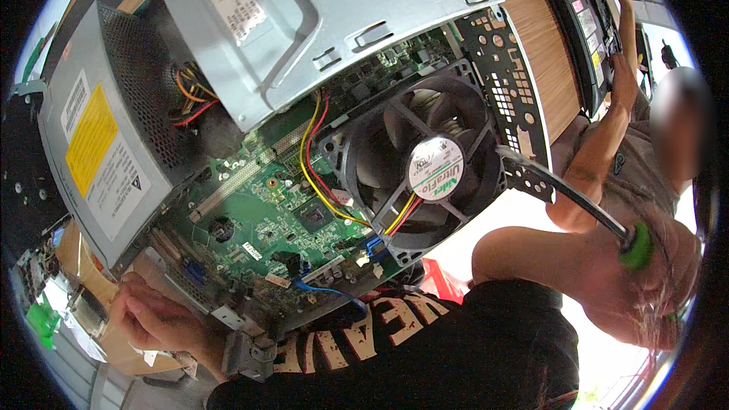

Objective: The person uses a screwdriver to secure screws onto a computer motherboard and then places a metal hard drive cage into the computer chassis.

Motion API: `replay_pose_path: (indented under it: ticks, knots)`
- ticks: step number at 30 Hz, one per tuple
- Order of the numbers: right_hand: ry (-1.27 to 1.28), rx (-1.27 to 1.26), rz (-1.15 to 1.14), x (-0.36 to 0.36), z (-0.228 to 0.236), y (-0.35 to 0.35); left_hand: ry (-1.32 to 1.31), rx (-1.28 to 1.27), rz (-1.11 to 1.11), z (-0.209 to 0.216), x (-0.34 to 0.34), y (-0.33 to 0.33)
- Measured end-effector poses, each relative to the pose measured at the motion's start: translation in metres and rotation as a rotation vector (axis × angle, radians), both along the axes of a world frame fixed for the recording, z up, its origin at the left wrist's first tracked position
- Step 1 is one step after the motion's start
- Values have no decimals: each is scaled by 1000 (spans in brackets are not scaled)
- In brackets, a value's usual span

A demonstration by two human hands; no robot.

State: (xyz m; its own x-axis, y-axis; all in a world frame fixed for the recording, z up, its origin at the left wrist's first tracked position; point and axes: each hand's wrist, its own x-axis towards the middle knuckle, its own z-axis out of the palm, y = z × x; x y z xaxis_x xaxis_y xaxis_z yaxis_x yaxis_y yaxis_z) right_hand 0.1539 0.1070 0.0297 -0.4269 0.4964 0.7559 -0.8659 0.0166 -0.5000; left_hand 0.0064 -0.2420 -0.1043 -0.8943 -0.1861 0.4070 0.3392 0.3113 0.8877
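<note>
An opened desktop computer case [334, 0] is in front of me, its green motherboard [250, 220] showing. A black cooling fan [372, 144] with a silver hub sits at the right of the board, with red and yellow wires running over it. My right hand [645, 281], at the right, is closed around the green handle of a screwdriver [577, 201]. The long shaft reaches left, its tip by the fan frame's right edge. At the lower left, my left hand [156, 315] is beside the case's near corner, fingers curled; whatever they may hold is hidden.
A metal power supply [83, 159] with a yellow label stands at the left, cables emerging from it. The perforated back plate [505, 83] borders the fan. Across the wooden table [550, 53], another person's arm [600, 175] reaches to a black laptop base [581, 30].
</note>
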Motion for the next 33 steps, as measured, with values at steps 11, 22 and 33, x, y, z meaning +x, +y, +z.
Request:
replay_pose_path:
  ticks: [11,22,33]
  knots:
    - [153,-191,-147,1,-5,-9,34,-102,-66,-8,0,-6]
    - [155,-319,-806,59,-25,30,-21,-185,107,-13,-6,-9]
    - [127,-637,27,49,-30,34,-182,-69,-297,-1,-6,-34]
